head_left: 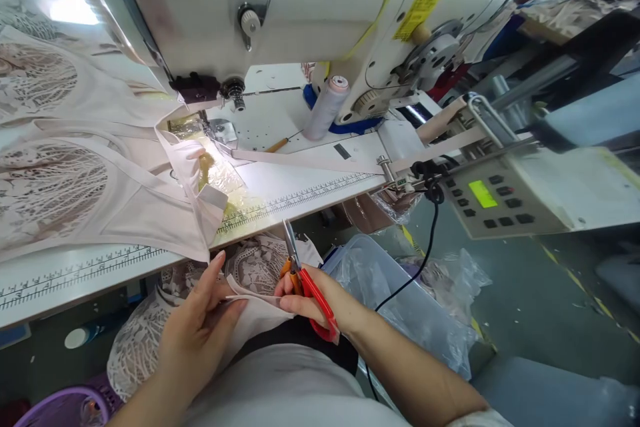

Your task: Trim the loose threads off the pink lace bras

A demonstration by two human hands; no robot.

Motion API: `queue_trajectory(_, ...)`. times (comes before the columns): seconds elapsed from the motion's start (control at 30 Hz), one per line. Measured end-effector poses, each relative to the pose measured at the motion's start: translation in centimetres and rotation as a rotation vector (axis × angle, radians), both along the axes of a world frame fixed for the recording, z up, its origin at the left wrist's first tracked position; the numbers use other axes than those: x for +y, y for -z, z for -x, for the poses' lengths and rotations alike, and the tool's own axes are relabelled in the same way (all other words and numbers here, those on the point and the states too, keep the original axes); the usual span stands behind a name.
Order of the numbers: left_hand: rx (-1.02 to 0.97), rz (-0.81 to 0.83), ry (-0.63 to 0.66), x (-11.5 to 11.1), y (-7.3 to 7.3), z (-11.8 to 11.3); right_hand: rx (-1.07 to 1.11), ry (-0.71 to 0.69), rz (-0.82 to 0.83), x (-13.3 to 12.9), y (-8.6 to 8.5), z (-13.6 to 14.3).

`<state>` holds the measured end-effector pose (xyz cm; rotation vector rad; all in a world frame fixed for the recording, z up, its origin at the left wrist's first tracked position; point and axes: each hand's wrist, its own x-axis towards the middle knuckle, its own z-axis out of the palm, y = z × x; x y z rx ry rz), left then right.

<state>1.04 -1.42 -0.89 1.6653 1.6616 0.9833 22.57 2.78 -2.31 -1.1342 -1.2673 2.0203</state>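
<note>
My left hand [200, 327] pinches the edge of a pale pink lace bra [257, 317] on my lap, its forefinger stretched upward beside the table edge. My right hand [305, 300] is closed around scissors [320, 303] with red handles, their metal blades pointing up toward the table. Orange parts show by the scissors' pivot. The right thumb and fingers also grip the bra's edge. Several similar lace bras [135, 203] lie on the table at left, one strap reaching under the sewing machine's presser foot area.
A JUKI sewing machine [280, 20] stands over the white table [285, 203] with its printed ruler. A thread cone [327, 107] stands near its base. A control box [515, 193] and tape feeder sit right. Below are a clear plastic bin [390, 280] and purple basket [65, 400].
</note>
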Motion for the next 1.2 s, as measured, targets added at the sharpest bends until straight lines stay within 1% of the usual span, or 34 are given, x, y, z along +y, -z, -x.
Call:
queue_trajectory(0.07,0.083,-0.069,0.082,0.2,-0.4,-0.3,-0.036,-0.054,0.046,0.0,0.2,0.0)
queue_trajectory(0.17,0.194,-0.182,0.259,0.6,-1.1,-1.3,-0.277,-0.186,-0.04,0.1,0.3,0.2)
queue_trajectory(0.2,0.223,-0.23,0.318,0.8,-1.3,-1.7,-0.369,-0.204,-0.084,0.2,0.4,0.4)
queue_trajectory(0.23,0.25,-0.283,0.367,0.9,-1.4,-2.1,-0.446,-0.196,-0.124,0.3,0.4,0.5)
queue_trajectory(0.3,0.291,-0.377,0.441,1.0,-1.5,-2.8,-0.544,-0.123,-0.169,0.5,0.6,0.7)
queue_trajectory(0.37,0.307,-0.424,0.468,0.9,-1.2,-3.1,-0.61,-0.058,-0.197,0.6,0.7,0.6)
queue_trajectory(0.4,0.294,-0.42,0.468,0.7,-1.0,-3.1,-0.623,-0.038,-0.202,0.6,0.7,0.5)
queue_trajectory(0.47,0.218,-0.338,0.434,0.3,-0.4,-2.7,-0.599,-0.034,-0.196,0.4,0.7,0.0)
queue_trajectory(0.53,0.084,-0.153,0.324,0.0,0.2,-2.2,-0.519,-0.074,-0.171,0.1,0.5,-0.5)
queue_trajectory(0.57,-0.008,-0.046,0.251,-0.1,0.5,-1.9,-0.423,-0.084,-0.149,0.0,0.5,-0.8)
queue_trajectory(0.63,-0.202,0.13,0.108,-0.2,0.9,-1.6,-0.144,-0.057,-0.099,-0.4,0.6,-1.3)
queue_trajectory(0.7,-0.372,0.22,0.019,-0.1,1.1,-1.5,0.09,-0.001,-0.076,-0.8,1.0,-1.5)
queue_trajectory(0.73,-0.436,0.239,-0.002,0.0,1.1,-1.4,0.124,0.021,-0.077,-1.1,1.3,-1.6)
queue_trajectory(0.8,-0.508,0.262,-0.022,0.1,1.2,-1.4,0.029,0.045,-0.102,-1.6,1.9,-1.6)
queue_trajectory(0.87,-0.531,0.276,-0.027,-0.1,1.2,-1.4,-0.068,0.098,-0.136,-2.0,2.3,-1.5)
queue_trajectory(0.93,-0.52,0.275,-0.054,-0.4,1.4,-1.4,-0.079,0.159,-0.177,-2.3,2.6,-1.4)
queue_trajectory(1.07,-0.434,0.182,-0.123,-1.0,2.1,-1.3,-0.032,0.22,-0.256,-2.6,2.3,-1.1)
queue_trajectory(1.13,-0.419,0.139,-0.111,-1.1,2.3,-1.3,-0.009,0.225,-0.313,-2.6,2.0,-1.0)
queue_trajectory(1.2,-0.453,0.118,-0.1,-1.2,2.0,-1.4,0.033,0.226,-0.379,-2.8,1.5,-0.8)
